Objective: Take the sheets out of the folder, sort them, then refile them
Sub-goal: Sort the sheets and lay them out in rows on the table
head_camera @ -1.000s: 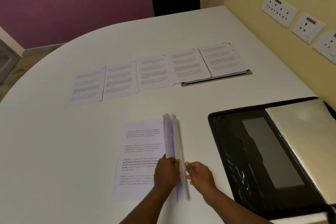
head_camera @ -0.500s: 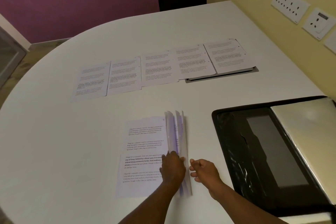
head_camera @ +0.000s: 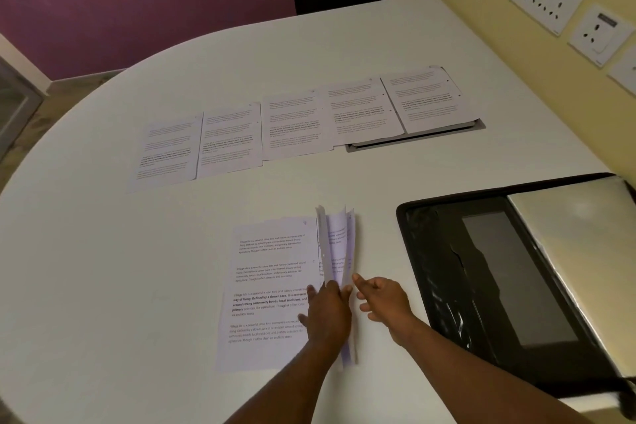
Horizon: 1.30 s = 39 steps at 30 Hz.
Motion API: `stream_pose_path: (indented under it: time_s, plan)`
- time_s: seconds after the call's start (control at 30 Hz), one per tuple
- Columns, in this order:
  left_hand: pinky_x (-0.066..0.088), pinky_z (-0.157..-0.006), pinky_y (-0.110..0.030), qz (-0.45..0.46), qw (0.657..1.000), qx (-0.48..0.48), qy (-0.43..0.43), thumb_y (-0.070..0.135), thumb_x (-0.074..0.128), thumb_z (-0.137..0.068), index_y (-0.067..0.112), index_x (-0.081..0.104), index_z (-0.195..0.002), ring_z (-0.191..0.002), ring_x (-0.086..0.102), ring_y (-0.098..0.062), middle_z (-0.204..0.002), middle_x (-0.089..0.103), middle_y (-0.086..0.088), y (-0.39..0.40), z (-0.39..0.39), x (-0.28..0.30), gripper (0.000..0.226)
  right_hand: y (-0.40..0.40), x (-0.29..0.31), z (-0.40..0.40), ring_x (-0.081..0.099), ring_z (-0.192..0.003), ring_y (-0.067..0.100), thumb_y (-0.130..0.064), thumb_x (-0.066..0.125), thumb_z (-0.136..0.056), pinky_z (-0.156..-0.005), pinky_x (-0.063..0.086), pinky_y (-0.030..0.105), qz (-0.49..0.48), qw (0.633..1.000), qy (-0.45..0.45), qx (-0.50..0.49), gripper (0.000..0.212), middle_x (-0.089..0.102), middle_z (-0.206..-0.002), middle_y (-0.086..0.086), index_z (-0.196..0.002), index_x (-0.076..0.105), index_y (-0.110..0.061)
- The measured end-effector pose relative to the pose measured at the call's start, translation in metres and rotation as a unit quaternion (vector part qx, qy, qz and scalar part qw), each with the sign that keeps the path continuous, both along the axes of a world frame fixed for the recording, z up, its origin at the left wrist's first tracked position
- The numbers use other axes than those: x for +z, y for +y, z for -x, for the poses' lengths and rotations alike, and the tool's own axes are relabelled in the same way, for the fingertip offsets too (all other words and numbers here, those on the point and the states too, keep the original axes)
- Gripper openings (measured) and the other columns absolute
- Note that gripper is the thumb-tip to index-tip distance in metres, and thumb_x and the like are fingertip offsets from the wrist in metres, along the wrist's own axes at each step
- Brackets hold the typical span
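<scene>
Counter [head_camera: 103, 286]: white, rounded, fills most of the frame.
Folder [head_camera: 481, 286]: black, lying open at lower right.
Row of sheets [head_camera: 292, 127]: five printed pages side by side, upper centre.
Flat sheet [head_camera: 268, 286]: lower centre, printed side up.
Raised sheets [head_camera: 335, 244]: standing on edge beside the flat sheet.
Left hand [head_camera: 327, 313]: grips the raised sheets.
Right hand [head_camera: 382, 299]: fingers relaxed, holding nothing, just beside them.

Five printed sheets [head_camera: 303, 129] lay in a row beyond the open black folder [head_camera: 509, 289]; near its left edge, upturned pages [head_camera: 335, 248] stood on a flat sheet [head_camera: 268, 286].
</scene>
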<state>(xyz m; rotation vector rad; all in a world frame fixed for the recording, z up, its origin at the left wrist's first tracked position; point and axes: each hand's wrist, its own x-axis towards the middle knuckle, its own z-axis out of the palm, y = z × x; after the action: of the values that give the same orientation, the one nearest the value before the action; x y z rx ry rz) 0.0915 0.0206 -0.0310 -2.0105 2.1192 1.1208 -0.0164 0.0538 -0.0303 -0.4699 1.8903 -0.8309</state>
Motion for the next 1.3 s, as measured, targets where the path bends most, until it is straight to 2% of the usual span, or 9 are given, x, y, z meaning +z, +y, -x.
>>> stream_pose_path:
  time_s: [0.17, 0.3, 0.47, 0.7, 1.0, 1.1, 1.17, 1.23, 1.3]
  plan:
    - [0.032, -0.105, -0.065, 0.011, 1.000, 0.012, 0.024, 0.047, 0.022, -0.102, 0.022, 0.053, -0.099, -0.138, 0.035, -0.032, -0.121, 0.062, -0.009, 0.002, -0.002, 0.006, 0.041, -0.011, 0.000, 0.002, 0.068, -0.081, 0.015, -0.057, 0.060, -0.086, -0.072, 0.058, 0.028, -0.007, 1.000, 0.006, 0.019, 0.034, 0.070, -0.089, -0.002, -0.088, 0.062, -0.023]
    - [0.039, -0.101, -0.062, 0.013, 1.000, 0.014, 0.021, 0.061, 0.007, -0.092, 0.022, 0.055, -0.103, -0.131, 0.044, -0.033, -0.117, 0.064, -0.009, 0.000, -0.003, 0.003, 0.062, -0.017, -0.002, 0.001, 0.061, -0.069, 0.016, -0.057, 0.055, -0.090, -0.065, 0.054, 0.025, -0.029, 0.997, 0.049, 0.046, 0.043, 0.062, -0.073, 0.003, -0.077, 0.058, -0.015]
    - [0.036, -0.103, -0.062, -0.012, 1.000, -0.008, -0.027, 0.040, 0.031, -0.103, 0.018, 0.053, -0.117, -0.133, 0.042, -0.033, -0.125, 0.057, -0.009, -0.001, 0.000, 0.006, 0.034, -0.014, -0.010, 0.004, 0.055, -0.066, 0.016, -0.034, 0.052, -0.098, -0.074, 0.055, 0.032, -0.029, 0.994, 0.085, 0.063, 0.033, 0.059, -0.072, 0.008, -0.073, 0.058, -0.013]
    - [0.026, -0.109, -0.066, -0.020, 0.997, -0.061, -0.051, 0.037, 0.042, -0.099, 0.018, 0.041, -0.137, -0.145, 0.021, -0.032, -0.146, 0.044, -0.004, -0.002, -0.001, -0.007, 0.042, -0.010, -0.011, 0.010, 0.066, -0.081, 0.023, -0.033, 0.054, -0.098, -0.083, 0.058, 0.037, -0.052, 0.983, 0.140, 0.102, 0.031, 0.069, -0.087, 0.011, -0.089, 0.067, -0.007]
    - [0.041, -0.099, -0.059, -0.010, 1.000, -0.013, 0.004, 0.021, 0.040, -0.098, 0.012, 0.047, -0.121, -0.125, 0.045, -0.037, -0.126, 0.055, -0.014, -0.017, -0.019, -0.009, 0.026, -0.012, -0.003, 0.026, 0.066, -0.072, 0.024, -0.026, 0.059, -0.096, -0.073, 0.060, 0.040, -0.060, 0.987, 0.139, 0.051, 0.034, 0.067, -0.075, 0.010, -0.066, 0.058, -0.009]
    - [0.044, -0.094, -0.057, 0.003, 1.000, -0.005, 0.012, 0.016, 0.041, -0.096, 0.011, 0.046, -0.104, -0.115, 0.048, -0.035, -0.111, 0.058, -0.015, -0.031, -0.035, -0.006, 0.012, -0.017, 0.013, 0.034, 0.055, -0.059, 0.015, -0.023, 0.060, -0.095, -0.055, 0.049, 0.028, -0.041, 0.988, 0.143, 0.038, 0.039, 0.059, -0.065, 0.005, -0.059, 0.051, -0.010]
    - [0.046, -0.092, -0.056, 0.011, 1.000, -0.002, 0.015, 0.014, 0.041, -0.094, 0.013, 0.044, -0.098, -0.112, 0.049, -0.035, -0.106, 0.059, -0.015, -0.035, -0.034, -0.002, 0.005, -0.018, 0.020, 0.049, 0.056, -0.062, 0.016, -0.023, 0.062, -0.093, -0.056, 0.045, 0.025, -0.025, 0.988, 0.147, 0.024, 0.035, 0.061, -0.069, 0.006, -0.063, 0.056, -0.006]
    - [0.044, -0.096, -0.055, -0.010, 0.998, -0.051, 0.041, 0.015, 0.042, -0.094, 0.011, 0.048, -0.107, -0.118, 0.046, -0.037, -0.115, 0.058, -0.014, -0.030, -0.005, -0.003, 0.014, -0.006, 0.044, 0.083, 0.061, -0.067, 0.017, -0.024, 0.063, -0.093, -0.059, 0.050, 0.027, -0.007, 0.983, 0.176, -0.045, 0.028, 0.067, -0.076, 0.007, -0.072, 0.064, -0.005]
    - [0.036, -0.105, -0.057, -0.027, 0.995, -0.094, 0.005, 0.021, 0.042, -0.096, 0.007, 0.046, -0.126, -0.132, 0.034, -0.043, -0.139, 0.046, -0.016, -0.027, 0.002, -0.004, 0.033, -0.005, 0.054, 0.101, 0.064, -0.067, 0.018, -0.024, 0.062, -0.094, -0.060, 0.053, 0.030, 0.009, 0.980, 0.188, -0.057, 0.026, 0.069, -0.077, 0.005, -0.073, 0.065, -0.008]
